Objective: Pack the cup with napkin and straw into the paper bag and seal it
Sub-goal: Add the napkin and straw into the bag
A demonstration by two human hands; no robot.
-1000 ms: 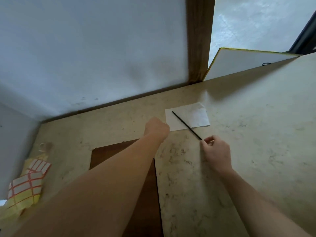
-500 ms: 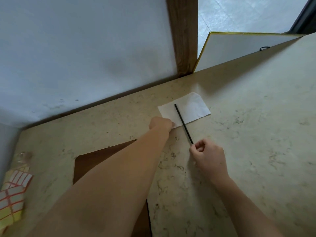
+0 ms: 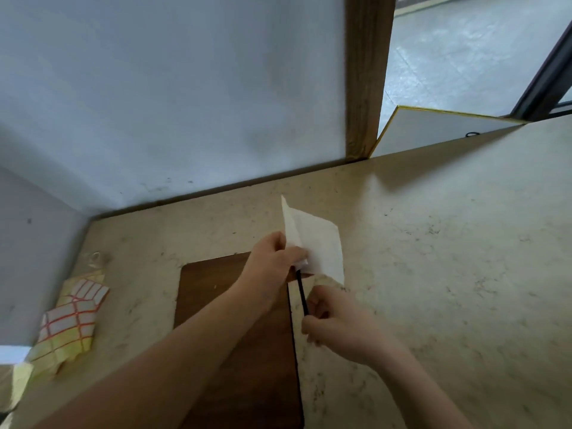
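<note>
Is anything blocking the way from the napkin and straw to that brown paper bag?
Nothing visible does. The left hand holds the napkin and the right hand the straw, right at the edge of the flat brown bag. Its opening is not visible.

The left hand (image 3: 272,261) pinches the white napkin (image 3: 315,243), lifting its near edge. Just below it, the right hand (image 3: 337,323) grips the black straw (image 3: 301,297), whose far end runs under the napkin.
</note>
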